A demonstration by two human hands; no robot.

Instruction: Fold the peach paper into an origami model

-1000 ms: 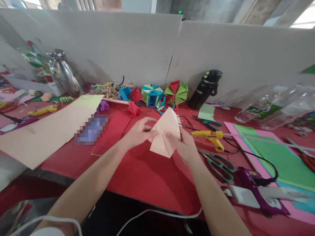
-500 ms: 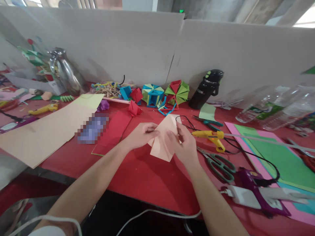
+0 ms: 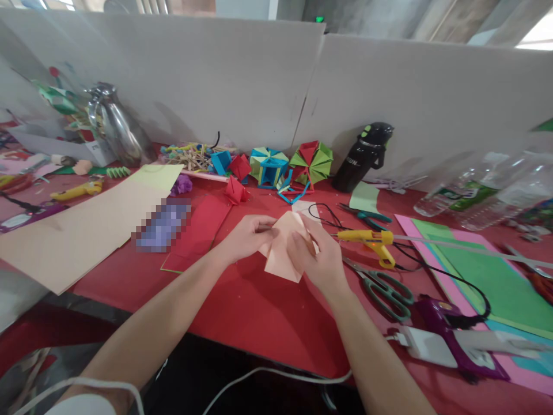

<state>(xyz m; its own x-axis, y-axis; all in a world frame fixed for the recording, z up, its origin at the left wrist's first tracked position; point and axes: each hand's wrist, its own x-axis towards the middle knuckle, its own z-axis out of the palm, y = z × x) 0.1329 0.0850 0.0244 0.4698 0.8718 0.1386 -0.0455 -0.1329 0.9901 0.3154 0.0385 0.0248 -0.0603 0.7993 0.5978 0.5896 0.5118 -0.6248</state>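
Observation:
Between my two hands is a folded piece of peach paper (image 3: 280, 253), held just above the red table (image 3: 259, 317). My left hand (image 3: 250, 237) pinches its left edge between thumb and fingers. On the other side, my right hand (image 3: 319, 253) grips the paper, its thumb pressed on the front face and its fingers behind the upper right edge. A flat pale sheet (image 3: 307, 212) lies on the table just beyond the fold. Right of my right hand are a yellow glue gun (image 3: 367, 236) and dark-handled scissors (image 3: 389, 294).
Folded paper models (image 3: 268, 167) line the back near a black bottle (image 3: 363, 158) and a steel jug (image 3: 116, 127). Large beige sheets (image 3: 86, 236) lie left. Coloured paper (image 3: 496, 276), a purple power strip (image 3: 449, 328) and plastic bottles (image 3: 470, 190) are on the right.
The folded paper's top has tipped down toward me, showing more of the flat sheet behind it. My right hand has shifted slightly with it, while my left hand stays nearly in place.

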